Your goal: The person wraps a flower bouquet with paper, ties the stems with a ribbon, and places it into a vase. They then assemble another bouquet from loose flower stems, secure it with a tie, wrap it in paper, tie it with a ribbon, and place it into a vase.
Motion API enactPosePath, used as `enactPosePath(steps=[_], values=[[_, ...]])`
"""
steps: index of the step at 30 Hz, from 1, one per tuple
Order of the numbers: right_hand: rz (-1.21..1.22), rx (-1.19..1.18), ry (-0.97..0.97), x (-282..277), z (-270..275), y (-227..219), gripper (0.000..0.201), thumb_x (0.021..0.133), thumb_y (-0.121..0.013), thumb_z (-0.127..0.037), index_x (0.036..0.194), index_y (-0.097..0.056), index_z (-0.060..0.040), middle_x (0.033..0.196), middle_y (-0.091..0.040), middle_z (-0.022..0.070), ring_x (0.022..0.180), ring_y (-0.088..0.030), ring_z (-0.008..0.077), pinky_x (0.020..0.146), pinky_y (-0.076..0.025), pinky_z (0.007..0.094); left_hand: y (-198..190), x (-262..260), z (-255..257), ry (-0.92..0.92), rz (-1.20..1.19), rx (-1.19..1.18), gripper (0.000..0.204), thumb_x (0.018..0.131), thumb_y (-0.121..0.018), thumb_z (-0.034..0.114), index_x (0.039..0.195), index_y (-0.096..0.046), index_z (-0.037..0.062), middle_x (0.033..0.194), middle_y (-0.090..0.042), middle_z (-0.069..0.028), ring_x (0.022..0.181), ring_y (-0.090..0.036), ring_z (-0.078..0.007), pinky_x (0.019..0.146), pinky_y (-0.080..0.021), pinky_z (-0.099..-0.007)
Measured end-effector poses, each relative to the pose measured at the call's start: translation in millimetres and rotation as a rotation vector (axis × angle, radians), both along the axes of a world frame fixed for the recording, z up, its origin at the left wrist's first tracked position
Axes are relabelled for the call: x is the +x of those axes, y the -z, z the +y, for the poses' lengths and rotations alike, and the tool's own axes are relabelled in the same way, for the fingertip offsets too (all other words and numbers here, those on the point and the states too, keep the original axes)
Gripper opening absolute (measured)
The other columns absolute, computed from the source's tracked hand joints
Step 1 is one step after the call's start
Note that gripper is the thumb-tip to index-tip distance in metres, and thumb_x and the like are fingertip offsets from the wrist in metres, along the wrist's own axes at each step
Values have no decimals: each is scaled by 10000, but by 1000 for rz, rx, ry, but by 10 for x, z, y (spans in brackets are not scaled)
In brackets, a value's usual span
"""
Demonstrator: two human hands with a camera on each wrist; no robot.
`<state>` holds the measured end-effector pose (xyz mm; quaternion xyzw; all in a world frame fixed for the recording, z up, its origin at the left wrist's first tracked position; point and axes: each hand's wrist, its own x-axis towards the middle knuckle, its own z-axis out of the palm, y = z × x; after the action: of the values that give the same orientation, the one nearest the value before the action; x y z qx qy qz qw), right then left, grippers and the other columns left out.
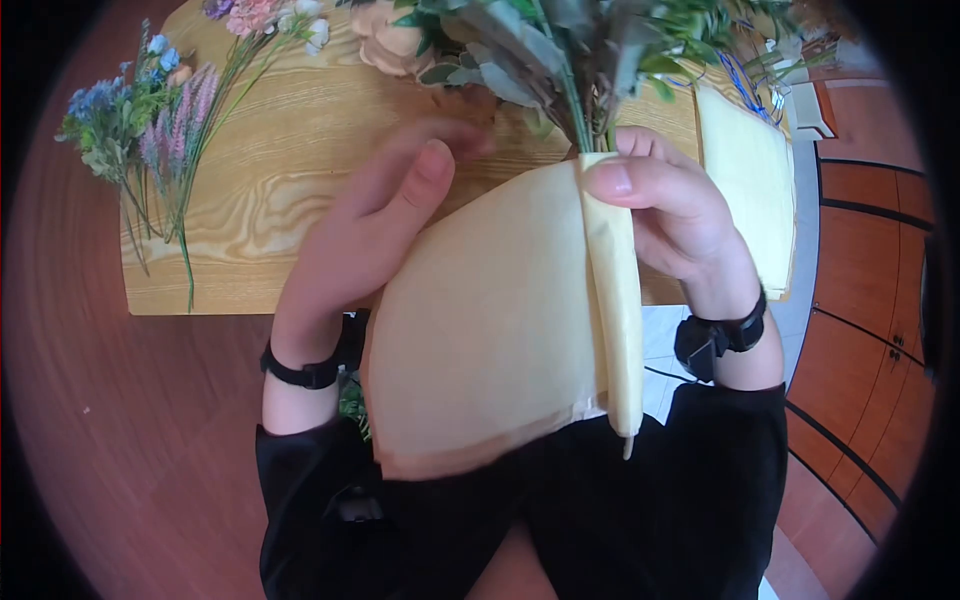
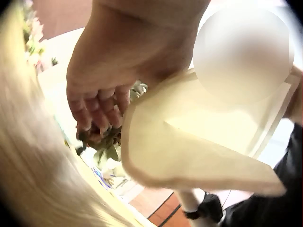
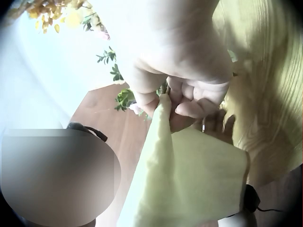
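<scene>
A sheet of cream wrapping paper (image 1: 490, 320) hangs in front of the body in the head view, its right side rolled into a narrow tube around stems. One stem end pokes out below the roll. Above the paper spreads a bouquet of artificial flowers (image 1: 580, 60) with green leaves. My right hand (image 1: 670, 205) grips the top of the roll, thumb in front and fingers behind. My left hand (image 1: 375, 225) lies at the paper's left edge, its fingers extended and blurred. In the right wrist view, the paper roll (image 3: 158, 151) rises into the right hand's fingers.
On the wooden table (image 1: 270, 220), blue and purple artificial flowers (image 1: 150, 120) lie at the left, with pink and white ones (image 1: 270, 20) at the back. More cream paper (image 1: 745, 180) rests at the right. Brown cabinets (image 1: 870, 270) stand beyond the table.
</scene>
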<state>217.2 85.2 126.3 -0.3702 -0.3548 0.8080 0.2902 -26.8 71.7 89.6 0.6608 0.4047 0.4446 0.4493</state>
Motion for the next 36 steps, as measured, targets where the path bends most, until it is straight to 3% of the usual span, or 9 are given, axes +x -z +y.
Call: enactPosePath(steps=[2,6,8,12,14,18,20,29,36], values=[[-46,-16,124,-109,-29,-48,297,853,-713,-132,619,-533,-102,587,-542,-28,532,-492,45,526,-387,213,-64,8,-129,161,-413,-693,411,968,-625,364,1114,-621,-20,926,-662,-20,875,-602,-85,763,-467,-221],[-119,100,70,-71,-30,268,306,849,-733,-141,623,-530,-98,606,-559,-12,543,-485,48,531,-367,213,74,-441,-13,486,-332,-787,398,921,-683,350,1090,-630,-7,912,-658,-6,893,-598,-74,785,-466,-224],[-108,106,46,-81,-38,362,309,845,-739,-141,618,-534,-95,608,-563,-5,541,-488,53,534,-376,215,-11,-501,-1,318,34,-683,357,886,-709,309,1043,-632,-2,897,-656,-6,887,-587,-52,747,-461,-211],[-121,141,-13,-143,-20,480,305,851,-740,-153,624,-546,-88,615,-573,1,555,-531,68,546,-422,226,-21,-640,-37,291,-28,-697,274,895,-677,245,997,-608,1,879,-637,-2,842,-578,-50,696,-453,-200],[-111,149,-24,-181,-11,534,296,855,-740,-163,638,-556,-84,629,-593,8,568,-562,75,552,-450,229,72,-663,-66,321,-446,-872,249,902,-652,213,1029,-569,16,869,-610,-1,791,-569,-65,699,-451,-210],[-183,163,-32,-247,-7,595,257,880,-729,-191,706,-596,-58,707,-661,34,627,-639,92,560,-512,230,315,-636,-103,449,-719,-851,280,951,-592,261,1083,-528,23,895,-593,-22,778,-567,-92,727,-466,-239],[-185,157,-47,-275,-24,597,248,888,-724,-198,729,-608,-49,732,-678,43,641,-654,97,561,-524,228,286,-398,-233,328,-1103,-858,430,1002,-513,410,1143,-503,3,938,-602,-60,829,-597,-120,775,-496,-288],[-110,134,-21,-405,-8,698,251,897,-719,-200,750,-615,-26,729,-671,48,630,-653,95,562,-532,229,304,201,-253,146,-1188,-1098,588,999,-412,540,1179,-503,-12,973,-623,-100,906,-639,-167,837,-518,-336],[-320,73,-3,-613,-113,544,303,918,-691,-173,699,-536,-31,649,-590,13,532,-586,68,447,-502,232,273,357,-415,-2,-1227,-1277,713,997,-336,638,1206,-503,-23,998,-639,-130,965,-670,-202,884,-535,-372]])
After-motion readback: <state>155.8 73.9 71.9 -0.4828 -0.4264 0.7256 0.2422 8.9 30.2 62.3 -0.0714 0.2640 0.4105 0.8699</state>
